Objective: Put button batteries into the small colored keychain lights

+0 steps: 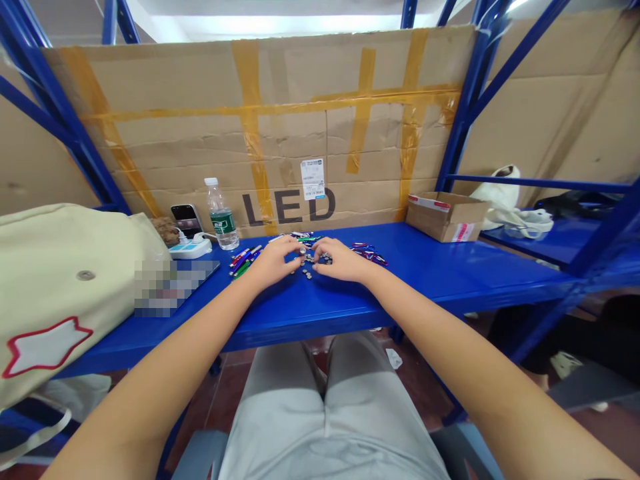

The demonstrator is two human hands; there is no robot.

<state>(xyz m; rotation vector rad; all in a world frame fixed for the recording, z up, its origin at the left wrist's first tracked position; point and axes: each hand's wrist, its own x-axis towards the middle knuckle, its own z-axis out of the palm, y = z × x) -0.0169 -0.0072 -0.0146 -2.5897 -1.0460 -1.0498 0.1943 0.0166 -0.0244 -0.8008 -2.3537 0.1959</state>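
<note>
Both hands are over the blue table [320, 303], either side of a scatter of small round grey pieces [307, 274]. My left hand [278, 261] has its thumb and fingers curved round a small silvery piece near the fingertips. On the right of the pieces, my right hand [340, 259] is curled low with its fingertips among them; anything between those fingers is too small to make out. Pens in purple, blue and green [245, 259] lie left of my left hand. Red and blue pens [369, 254] lie beyond my right hand, and more pens [303, 237] are behind both hands.
A water bottle [222, 217], a phone [187, 220] and a white power strip [191, 249] stand at the back left. A cream bag [75, 267] fills the left side. An open cardboard box [445, 217] sits at the back right, before the cardboard wall.
</note>
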